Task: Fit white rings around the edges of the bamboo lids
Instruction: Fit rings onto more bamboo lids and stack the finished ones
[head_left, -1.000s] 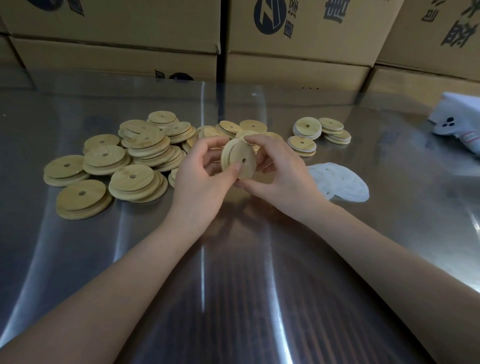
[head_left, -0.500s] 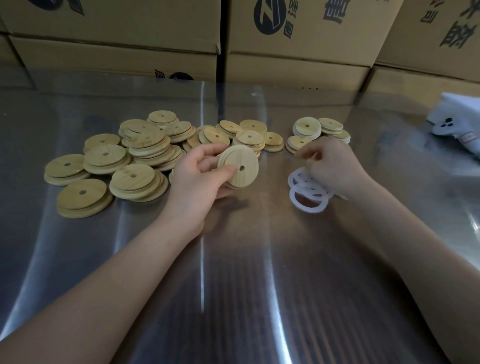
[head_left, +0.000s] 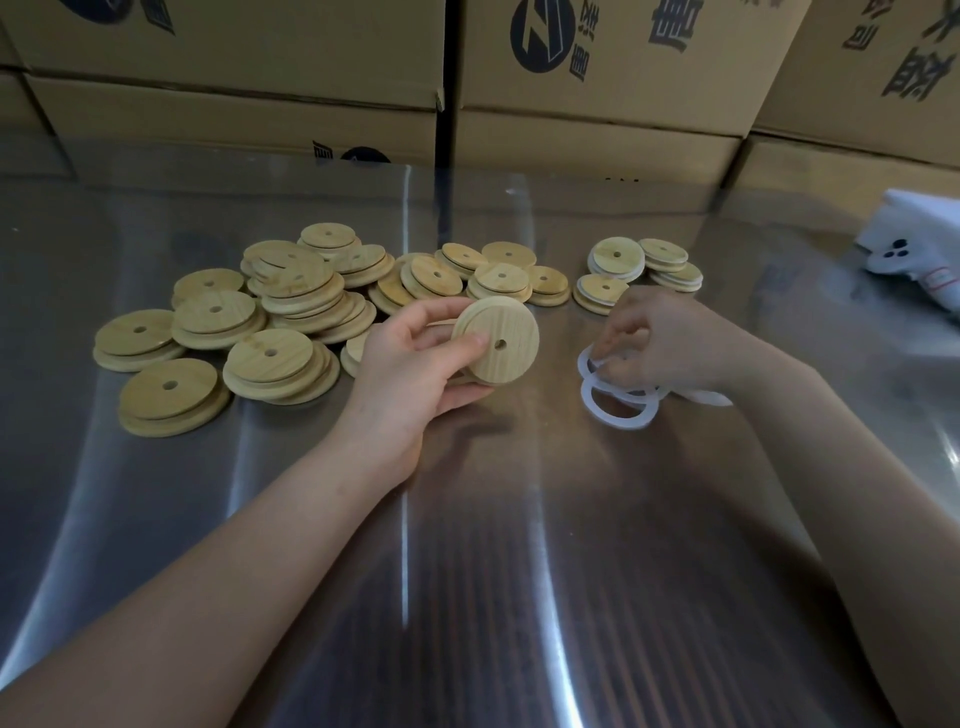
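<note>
With my left hand clamped on 1 bare lid, held tilted, and my right hand just right of that lid, fingers pinching into the white rings, I'd peel off only 1 ring, then stretch it evenly round the lid's edge.

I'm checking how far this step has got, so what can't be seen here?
Head view only:
- Whether the right hand has a ring pinched: its curled fingers cover the rings.
- The far face of the lid held by the left hand: turned away.
- The white bundle: cut off by the right edge.
</note>
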